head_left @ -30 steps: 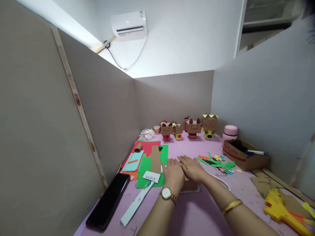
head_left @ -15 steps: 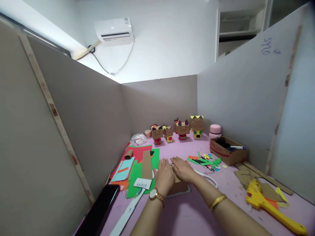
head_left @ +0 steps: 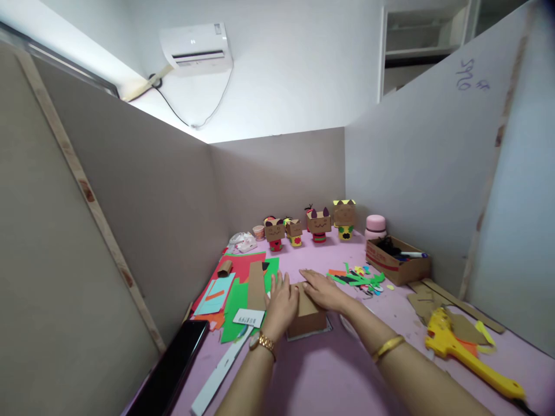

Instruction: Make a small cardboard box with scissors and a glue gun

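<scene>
A small brown cardboard box (head_left: 307,316) rests on a thin flat piece at the middle of the pink tabletop. Against its left side lies my left hand (head_left: 282,300), fingers stretched forward and somewhat apart. My right hand (head_left: 323,290) lies over the box's top right edge with its fingers extended flat to the left. Neither hand is wrapped round the box. Beside my left hand are a cardboard strip (head_left: 255,286), a green sheet (head_left: 234,306) and a white printed label (head_left: 248,318). The undersides of both hands are hidden.
Cardboard figures (head_left: 319,223) stand at the back. Coloured scraps (head_left: 359,278) lie right of centre, near an open carton (head_left: 401,266) and pink bottle (head_left: 375,226). A yellow glue gun (head_left: 468,355) is front right. A black phone (head_left: 173,370) and white ruler-like strip (head_left: 221,372) are front left.
My hands have moved apart, the left to the left side of the box, the right toward its right edge, so more of the box top shows. The whole view has shifted slightly.
</scene>
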Tool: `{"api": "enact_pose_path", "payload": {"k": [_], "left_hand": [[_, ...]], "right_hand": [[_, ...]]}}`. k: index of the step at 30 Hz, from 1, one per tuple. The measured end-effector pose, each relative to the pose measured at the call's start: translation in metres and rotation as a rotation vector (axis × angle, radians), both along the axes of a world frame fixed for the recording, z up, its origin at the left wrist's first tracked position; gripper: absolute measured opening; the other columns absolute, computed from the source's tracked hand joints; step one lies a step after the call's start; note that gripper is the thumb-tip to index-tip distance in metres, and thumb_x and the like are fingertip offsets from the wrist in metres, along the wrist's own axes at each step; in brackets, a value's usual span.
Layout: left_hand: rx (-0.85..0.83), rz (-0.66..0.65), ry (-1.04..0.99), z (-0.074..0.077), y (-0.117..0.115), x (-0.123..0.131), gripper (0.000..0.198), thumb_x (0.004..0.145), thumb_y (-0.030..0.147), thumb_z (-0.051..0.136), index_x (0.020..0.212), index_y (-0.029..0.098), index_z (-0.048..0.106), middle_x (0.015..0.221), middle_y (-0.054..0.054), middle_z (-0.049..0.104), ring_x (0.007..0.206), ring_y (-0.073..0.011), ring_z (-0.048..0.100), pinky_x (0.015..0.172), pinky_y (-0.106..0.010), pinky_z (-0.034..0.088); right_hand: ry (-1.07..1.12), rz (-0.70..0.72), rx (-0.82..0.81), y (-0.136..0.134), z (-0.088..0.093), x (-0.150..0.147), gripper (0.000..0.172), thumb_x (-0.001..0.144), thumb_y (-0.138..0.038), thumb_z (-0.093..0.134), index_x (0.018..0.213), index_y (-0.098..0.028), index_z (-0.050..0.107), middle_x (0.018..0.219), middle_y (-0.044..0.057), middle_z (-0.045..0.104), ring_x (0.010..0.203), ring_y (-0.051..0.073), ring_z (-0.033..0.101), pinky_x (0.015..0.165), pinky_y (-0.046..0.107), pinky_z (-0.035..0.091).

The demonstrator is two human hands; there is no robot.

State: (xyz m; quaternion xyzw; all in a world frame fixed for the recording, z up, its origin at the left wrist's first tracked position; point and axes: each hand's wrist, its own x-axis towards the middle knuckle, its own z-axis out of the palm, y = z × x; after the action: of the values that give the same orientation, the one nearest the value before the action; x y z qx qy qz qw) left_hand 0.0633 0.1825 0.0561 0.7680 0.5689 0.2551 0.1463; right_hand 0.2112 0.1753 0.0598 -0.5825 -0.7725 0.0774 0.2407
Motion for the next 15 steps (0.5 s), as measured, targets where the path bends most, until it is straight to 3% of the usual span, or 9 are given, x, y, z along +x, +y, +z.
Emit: {"api": "enact_pose_path", "payload": {"k": [8,13,15], "left_hand": [[-0.017,-0.082,-0.172,-0.007,0.005,-0.006,0.043,0.088,0.038,0.047,0.126,0.018,0.046,0.144,-0.011,0.038,0.134,-0.0289,0.028,0.106,-0.057,0.023],[0.027,0.023,-0.407,-0.003,0.009,-0.014,0.047,0.091,0.042,0.037,0.131,0.020,0.040,0.149,-0.011,0.028,0.137,-0.0281,0.021,0.108,-0.056,0.019],[0.035,0.069,-0.503,-0.002,0.009,-0.014,0.050,0.091,0.046,0.031,0.132,0.018,0.038,0.148,-0.013,0.030,0.135,-0.0266,0.026,0.108,-0.053,0.023]], "right_hand": [[0.019,0.014,-0.029,-0.007,-0.001,-0.002,0.036,0.090,-0.031,0.054,0.124,-0.021,0.049,0.134,0.008,0.048,0.117,0.027,0.049,0.096,0.052,0.040],[0.031,-0.020,-0.054,-0.009,0.011,0.002,0.041,0.089,-0.032,0.055,0.128,-0.021,0.045,0.138,0.009,0.043,0.121,0.029,0.045,0.098,0.056,0.036],[0.032,-0.011,-0.040,-0.010,0.017,-0.004,0.043,0.089,-0.033,0.054,0.129,-0.022,0.044,0.140,0.009,0.041,0.123,0.030,0.043,0.099,0.057,0.033]]}}
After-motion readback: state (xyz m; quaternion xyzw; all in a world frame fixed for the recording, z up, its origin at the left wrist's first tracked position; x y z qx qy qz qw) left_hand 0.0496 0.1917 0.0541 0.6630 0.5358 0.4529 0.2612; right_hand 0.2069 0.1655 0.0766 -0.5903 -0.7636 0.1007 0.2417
